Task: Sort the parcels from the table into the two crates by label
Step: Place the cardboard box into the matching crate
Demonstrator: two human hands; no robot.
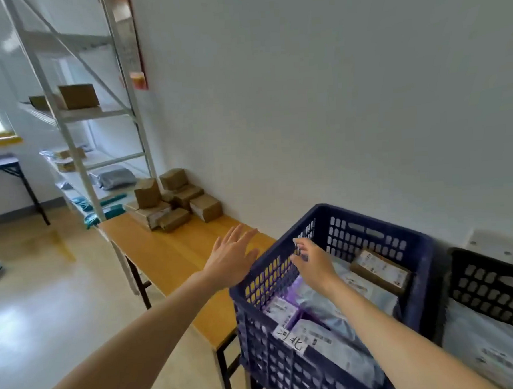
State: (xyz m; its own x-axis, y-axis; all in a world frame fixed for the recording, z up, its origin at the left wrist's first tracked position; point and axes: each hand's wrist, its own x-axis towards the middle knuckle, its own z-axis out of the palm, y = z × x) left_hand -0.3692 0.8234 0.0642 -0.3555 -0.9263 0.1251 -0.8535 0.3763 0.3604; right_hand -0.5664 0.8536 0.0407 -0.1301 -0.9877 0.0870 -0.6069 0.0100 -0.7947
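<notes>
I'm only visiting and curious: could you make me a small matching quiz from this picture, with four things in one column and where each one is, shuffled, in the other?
Things:
1. left hand
2. right hand
3. brown cardboard parcels
4. black crate

Places:
A. piled at the far end of the wooden table
B. over the blue crate
C. spread flat above the bare table top
D. just right of the blue crate

Pairs: 1-C, 2-B, 3-A, 4-D
</notes>
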